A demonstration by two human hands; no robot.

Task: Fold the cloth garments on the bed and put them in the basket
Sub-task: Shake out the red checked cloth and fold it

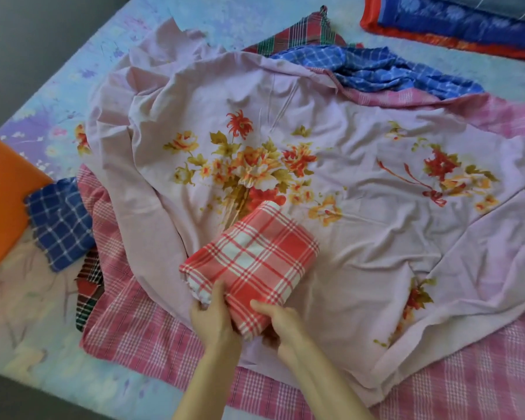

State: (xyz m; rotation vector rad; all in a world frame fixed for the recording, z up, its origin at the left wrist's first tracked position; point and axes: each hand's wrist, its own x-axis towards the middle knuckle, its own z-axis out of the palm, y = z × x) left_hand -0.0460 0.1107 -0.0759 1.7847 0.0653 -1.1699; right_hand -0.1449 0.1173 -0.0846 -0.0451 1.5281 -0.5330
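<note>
- Both hands grip the near end of a folded red-and-white checked cloth (pixel 250 265); left hand (pixel 214 316) clasps its near left corner, thumb lying on top, fingers tucked below
- Right hand (pixel 281 321) takes the near right edge, thumb over the top fold, fingers curled underneath out of sight
- Folded cloth is a thick, tidy rectangle, angled so its far end points up and to the right
- It rests on a big pale lilac sheet with an orange and red flower print (pixel 285 140), spread rumpled across the middle of the bed
- Pink checked cloth (pixel 152 328) lies under the lilac sheet, showing along the near edge and at the far right
- Blue checked cloth (pixel 59 225) sits to the left, touching the pink one and the orange object (pixel 3 201) at the left edge; cannot tell whether that is the basket
- Another blue checked cloth (pixel 376 68) is bunched at the far side, a dark red-green plaid piece (pixel 303 34) just behind it
- More dark plaid (pixel 87 286) pokes out at the near left
- Bed cover (pixel 58 77) is light blue with faint flowers
- Blue and red patterned bedding (pixel 455 28) lies at the far right corner
</note>
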